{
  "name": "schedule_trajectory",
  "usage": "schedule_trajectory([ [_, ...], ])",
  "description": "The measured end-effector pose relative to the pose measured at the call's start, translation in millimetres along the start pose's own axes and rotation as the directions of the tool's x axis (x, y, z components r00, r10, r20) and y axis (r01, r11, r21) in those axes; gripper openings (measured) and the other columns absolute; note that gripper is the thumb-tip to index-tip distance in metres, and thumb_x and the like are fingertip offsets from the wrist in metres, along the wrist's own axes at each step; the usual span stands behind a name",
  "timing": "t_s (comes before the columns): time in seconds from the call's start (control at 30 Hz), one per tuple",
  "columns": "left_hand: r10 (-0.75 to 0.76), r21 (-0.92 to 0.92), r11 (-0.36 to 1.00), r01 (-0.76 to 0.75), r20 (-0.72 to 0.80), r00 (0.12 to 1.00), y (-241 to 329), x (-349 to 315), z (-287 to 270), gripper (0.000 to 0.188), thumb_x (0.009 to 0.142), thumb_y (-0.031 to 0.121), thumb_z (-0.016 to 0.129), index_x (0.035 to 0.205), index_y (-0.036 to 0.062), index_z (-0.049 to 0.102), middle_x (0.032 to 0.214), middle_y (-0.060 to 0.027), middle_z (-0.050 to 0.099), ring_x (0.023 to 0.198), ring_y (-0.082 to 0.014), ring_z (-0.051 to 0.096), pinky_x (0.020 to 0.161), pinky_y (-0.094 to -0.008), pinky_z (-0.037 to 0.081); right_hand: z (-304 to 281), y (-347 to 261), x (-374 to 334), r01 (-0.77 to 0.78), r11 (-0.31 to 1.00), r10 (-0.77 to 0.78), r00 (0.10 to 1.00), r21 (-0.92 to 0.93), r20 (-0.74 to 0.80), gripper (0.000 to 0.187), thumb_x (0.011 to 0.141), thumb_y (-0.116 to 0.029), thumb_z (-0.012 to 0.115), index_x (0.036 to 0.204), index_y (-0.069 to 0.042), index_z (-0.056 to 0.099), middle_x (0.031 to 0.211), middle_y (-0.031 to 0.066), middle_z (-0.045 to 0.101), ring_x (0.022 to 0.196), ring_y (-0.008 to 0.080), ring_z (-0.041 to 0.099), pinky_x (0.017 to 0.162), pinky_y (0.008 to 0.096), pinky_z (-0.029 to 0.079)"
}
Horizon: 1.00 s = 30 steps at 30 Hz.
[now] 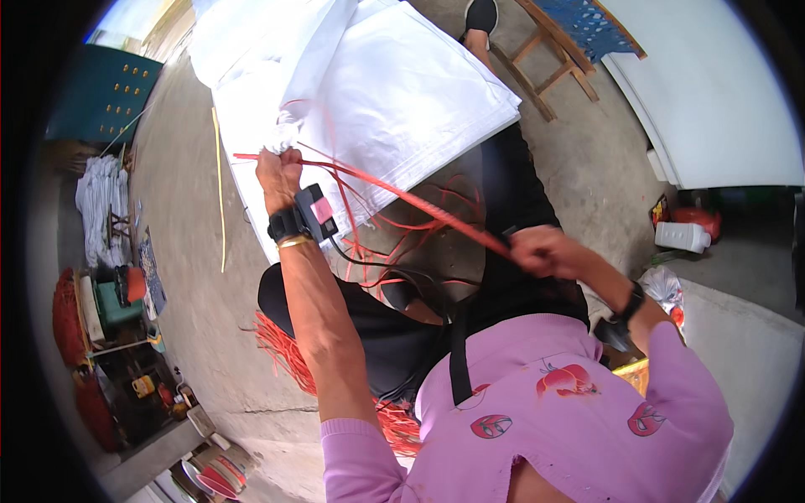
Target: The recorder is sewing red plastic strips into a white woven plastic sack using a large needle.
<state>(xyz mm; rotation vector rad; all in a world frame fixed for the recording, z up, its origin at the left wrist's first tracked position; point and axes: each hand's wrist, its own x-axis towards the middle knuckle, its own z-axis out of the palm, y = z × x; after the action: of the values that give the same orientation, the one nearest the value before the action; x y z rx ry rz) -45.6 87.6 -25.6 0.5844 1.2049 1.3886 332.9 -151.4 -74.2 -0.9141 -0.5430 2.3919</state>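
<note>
My left hand (277,178) is closed at the bunched end (287,132) of white woven sheeting, with red plastic strips crossing at its fingers. From there a red plastic strip (419,204) runs taut, down and to the right. Its other end is in my right hand (549,251), closed in a fist above my right thigh. The stack of white sheeting (411,92) lies in front of me, its flat layers spread to the right of the bunch. More loose red strips (402,225) tangle between my knees. What supports the stack is hidden.
A bundle of red strips (281,352) lies beside my left leg. A yellow strip (220,193) is on the concrete floor. Another person's foot (480,18) shows beyond the stack, near a wooden folding chair (553,63). A white jug (682,237) sits at the right, with cluttered shelves (117,352) at left.
</note>
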Motion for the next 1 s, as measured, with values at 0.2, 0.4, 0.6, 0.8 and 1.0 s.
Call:
schedule_trajectory([
  [0.2,-0.212,-0.192,0.952,0.237,0.139,0.967,-42,20,-35,0.022,0.093,0.021,0.036,0.088,0.0062,0.051,0.069,-0.0017,0.053,0.046,-0.0125,0.04,0.041,-0.0243,0.032,-124,7,-97,0.005,0.742,-0.554,0.566,-0.67,-0.61,0.016,0.086,-0.021,0.051,0.086,-0.008,0.06,0.07,0.0056,0.058,0.047,0.0122,0.046,0.043,0.027,0.036],
  [0.4,0.164,0.646,0.658,-0.387,0.378,0.911,-93,6,-35,0.026,0.091,0.02,0.04,0.081,0.0018,0.056,0.062,-0.0046,0.052,0.051,-0.0154,0.049,0.043,-0.0297,0.04,-281,142,-161,-0.731,-0.217,-0.847,0.471,-0.646,-0.248,0.019,0.072,-0.025,0.056,0.06,-0.01,0.058,0.065,0.0104,0.057,0.067,0.0315,0.057,0.06,0.0443,0.043],
  [0.6,0.516,-0.127,0.837,-0.532,0.508,0.69,211,49,89,0.028,0.09,0.031,0.052,0.087,0.0035,0.054,0.064,-0.0027,0.053,0.048,-0.0098,0.037,0.047,-0.0204,0.033,-251,150,-134,-0.251,0.846,-0.415,0.246,-0.471,-0.876,0.021,0.075,-0.023,0.051,0.064,-0.007,0.058,0.057,0.0066,0.059,0.039,0.0161,0.046,0.038,0.0324,0.036],
  [0.8,0.479,-0.1,0.862,-0.497,0.479,0.735,270,-2,140,0.032,0.091,0.027,0.053,0.11,0.0024,0.048,0.114,-0.0193,0.058,0.04,-0.0039,0.023,0.037,-0.0184,0.022,-121,18,-69,0.031,0.876,-0.459,0.36,-0.481,-0.812,0.026,0.077,-0.023,0.051,0.06,-0.004,0.057,0.05,0.0014,0.049,0.037,0.0087,0.038,0.035,0.0259,0.027],
  [1.0,-0.149,-0.025,0.984,0.178,0.437,0.887,114,-41,78,0.022,0.092,0.022,0.049,0.099,0.0029,0.059,0.089,-0.0114,0.067,0.038,-0.0046,0.023,0.037,-0.02,0.02,-6,-90,-1,0.295,0.794,-0.57,0.663,-0.531,-0.485,0.018,0.084,-0.024,0.056,0.074,-0.01,0.052,0.059,-0.0058,0.045,0.045,0.0003,0.031,0.039,0.0183,0.021],
])
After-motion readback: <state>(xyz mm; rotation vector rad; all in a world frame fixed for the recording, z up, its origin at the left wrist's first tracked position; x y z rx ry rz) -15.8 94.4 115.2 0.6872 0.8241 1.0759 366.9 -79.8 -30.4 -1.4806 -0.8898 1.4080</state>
